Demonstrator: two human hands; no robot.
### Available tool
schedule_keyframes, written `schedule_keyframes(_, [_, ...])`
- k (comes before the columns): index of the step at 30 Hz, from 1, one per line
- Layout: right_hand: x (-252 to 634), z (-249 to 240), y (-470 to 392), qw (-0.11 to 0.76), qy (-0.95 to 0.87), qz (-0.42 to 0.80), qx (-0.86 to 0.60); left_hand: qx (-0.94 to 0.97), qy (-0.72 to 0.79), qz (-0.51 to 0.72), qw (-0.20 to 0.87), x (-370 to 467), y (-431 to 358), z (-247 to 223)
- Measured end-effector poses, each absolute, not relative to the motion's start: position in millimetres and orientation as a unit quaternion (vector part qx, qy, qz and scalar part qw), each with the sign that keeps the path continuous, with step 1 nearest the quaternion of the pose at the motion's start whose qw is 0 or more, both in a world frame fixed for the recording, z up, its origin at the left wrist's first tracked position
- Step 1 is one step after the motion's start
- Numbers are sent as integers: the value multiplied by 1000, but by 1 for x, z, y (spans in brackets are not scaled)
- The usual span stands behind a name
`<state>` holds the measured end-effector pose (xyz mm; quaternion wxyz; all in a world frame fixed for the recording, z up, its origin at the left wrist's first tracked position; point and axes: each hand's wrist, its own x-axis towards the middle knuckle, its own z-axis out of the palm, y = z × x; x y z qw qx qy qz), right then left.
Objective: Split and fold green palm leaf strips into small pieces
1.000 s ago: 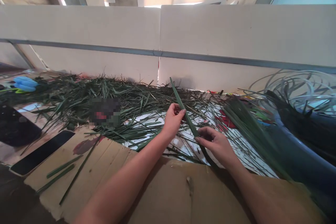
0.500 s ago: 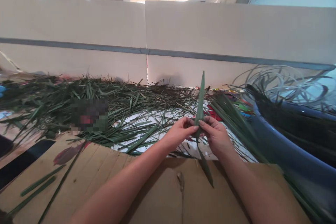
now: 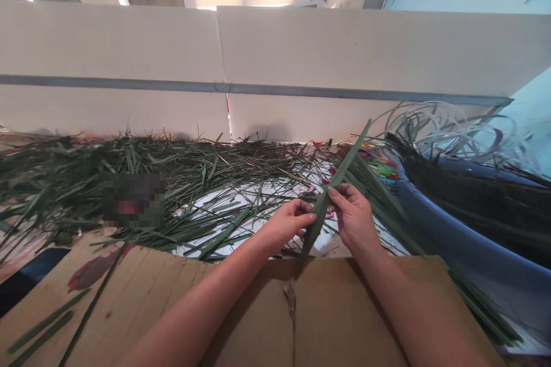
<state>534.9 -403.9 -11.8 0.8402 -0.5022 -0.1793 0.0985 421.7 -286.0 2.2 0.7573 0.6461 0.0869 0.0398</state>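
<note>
A long green leaf strip (image 3: pixel 321 213), pointed at both ends, slants from lower left to upper right between my hands. My left hand (image 3: pixel 289 222) pinches its left edge with thumb and fingers. Higher up the strip, my right hand (image 3: pixel 353 211) grips it between thumb and bent fingers. Both hands are held above the far edge of a brown cardboard sheet (image 3: pixel 344 309). Part of each hand's fingers is hidden behind the leaf.
Cut green leaves (image 3: pixel 185 166) lie heaped along the white panel (image 3: pixel 301 51). On the right stands a blue tub (image 3: pixel 424 215) filled with dark strands, with pale coiled strips (image 3: pixel 456 126) behind it. Two short leaf pieces (image 3: pixel 47 321) lie on the cardboard at left.
The leaf has gone from upright, with a bent lower part, to a straighter slant leaning right. My hands have moved slightly apart along it. The view has shifted a little right.
</note>
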Motion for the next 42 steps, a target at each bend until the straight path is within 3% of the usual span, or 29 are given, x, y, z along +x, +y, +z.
schedule_keyframes(7, [535,-10,-404,829,-180,103,-519,642,118,76,753,427,-284,-3])
schedule_keyframes(13, [530,-13,-405,720,-256,220,-606,619,138,137,761,427,-282,-1])
schedule_keyframes(19, [530,-17,-403,702,-283,193,-624,625,143,80,763,429,-280,-5])
schedule_keyframes(27, [532,-22,-403,674,-312,194,-641,686,146,123,702,432,-276,-11])
schedule_keyframes(34, [529,-17,-403,672,-310,182,-647,803,116,183,555,431,-270,-15])
schedule_keyframes(42, [528,-18,-402,678,-308,170,-646,823,104,179,529,430,-269,-13])
